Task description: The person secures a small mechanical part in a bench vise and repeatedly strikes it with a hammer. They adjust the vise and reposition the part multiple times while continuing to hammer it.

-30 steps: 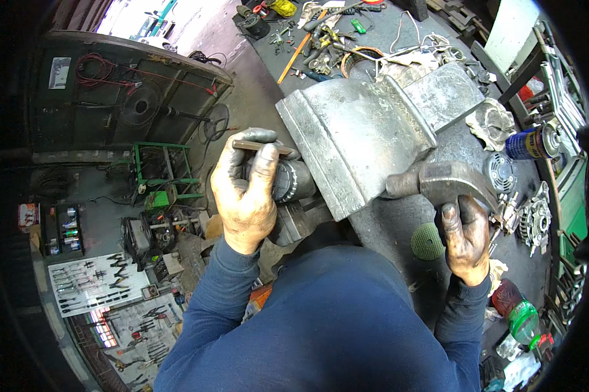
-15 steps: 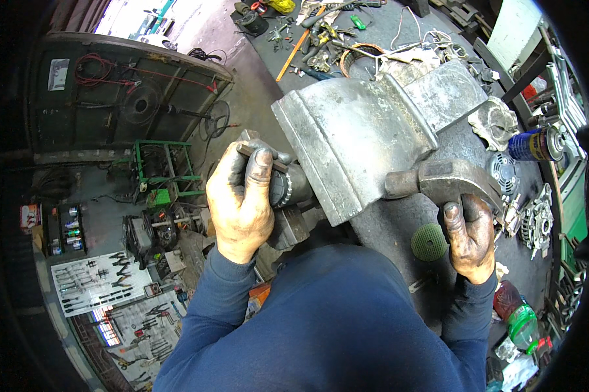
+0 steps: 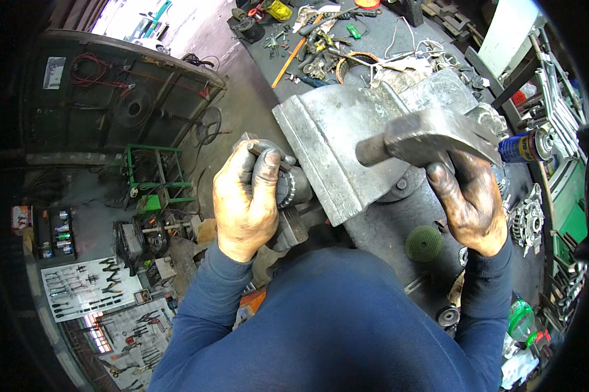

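My left hand (image 3: 245,212) is closed, thumb up, around a short dark metal bar (image 3: 260,145); its lower end is hidden. Right beside those fingers is a round metal part with a toothed rim (image 3: 296,187), at the jaw side of a big grey bench vise (image 3: 337,147). How that part is held cannot be made out. My right hand (image 3: 474,206) grips a hammer (image 3: 422,137) close under its head. The slightly blurred hammer head hangs over the right part of the vise, its round striking end toward the left. Most of the handle is hidden.
On the dark bench lie a green abrasive disc (image 3: 424,244), a blue spray can (image 3: 526,145), a ribbed metal housing (image 3: 526,219) and a copper-wound ring (image 3: 356,67) among tools. A green metal frame (image 3: 157,173) stands on the floor at left, near a tool board (image 3: 92,287).
The hammer in my right hand has come up and leftward, over the vise. My left hand keeps its grip beside the toothed part. The whole view has shifted slightly.
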Motion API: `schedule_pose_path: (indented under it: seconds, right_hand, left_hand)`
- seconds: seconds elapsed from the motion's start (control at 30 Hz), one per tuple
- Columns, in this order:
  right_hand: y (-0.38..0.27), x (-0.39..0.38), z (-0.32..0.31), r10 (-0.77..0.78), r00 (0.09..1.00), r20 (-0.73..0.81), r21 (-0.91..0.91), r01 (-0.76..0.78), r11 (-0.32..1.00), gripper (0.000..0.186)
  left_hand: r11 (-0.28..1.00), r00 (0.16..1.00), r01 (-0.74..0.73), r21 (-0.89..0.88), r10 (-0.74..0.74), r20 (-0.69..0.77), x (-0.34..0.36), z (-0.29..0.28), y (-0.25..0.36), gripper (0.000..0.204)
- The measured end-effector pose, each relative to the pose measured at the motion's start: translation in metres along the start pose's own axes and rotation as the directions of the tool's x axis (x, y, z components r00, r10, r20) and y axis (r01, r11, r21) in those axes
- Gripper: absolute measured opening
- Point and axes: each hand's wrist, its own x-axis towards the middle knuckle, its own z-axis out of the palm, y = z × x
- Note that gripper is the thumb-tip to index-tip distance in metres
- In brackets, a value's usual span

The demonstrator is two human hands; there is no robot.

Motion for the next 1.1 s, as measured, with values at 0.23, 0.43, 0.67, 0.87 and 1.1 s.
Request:
schedule_pose_path:
  seconds: [0.23, 0.43, 0.67, 0.87, 1.1]
  right_hand:
    - [-0.036, 0.049, -0.003, -0.186, 0.982, 0.038, -0.173, 0.19, 0.966, 0.047]
    - [-0.059, 0.057, -0.002, -0.242, 0.97, -0.008, -0.291, 0.229, 0.929, 0.054]
    - [-0.097, 0.086, -0.013, -0.301, 0.919, 0.254, -0.353, 0.378, 0.856, 0.038]
    - [-0.115, 0.1, -0.038, -0.493, 0.866, -0.084, -0.113, 0.483, 0.868, 0.03]
    - [-0.112, 0.073, -0.01, -0.424, 0.902, 0.084, -0.546, 0.398, 0.737, 0.054]
  left_hand:
    - [0.999, 0.998, -0.05, -0.013, 0.05, -0.026, 0.001, 0.003, -0.006, 0.02]
    - [0.998, 0.998, -0.054, 0.025, 0.054, -0.028, -0.001, 0.003, -0.003, 0.02]
    - [0.937, 0.964, -0.251, 0.241, 0.264, -0.022, 0.007, 0.002, -0.002, 0.02]
    - [0.901, 0.922, -0.369, 0.227, 0.385, -0.028, 0.008, 0.003, -0.006, 0.023]
    - [0.928, 0.958, -0.287, 0.236, 0.284, 0.045, 0.009, -0.001, -0.002, 0.018]
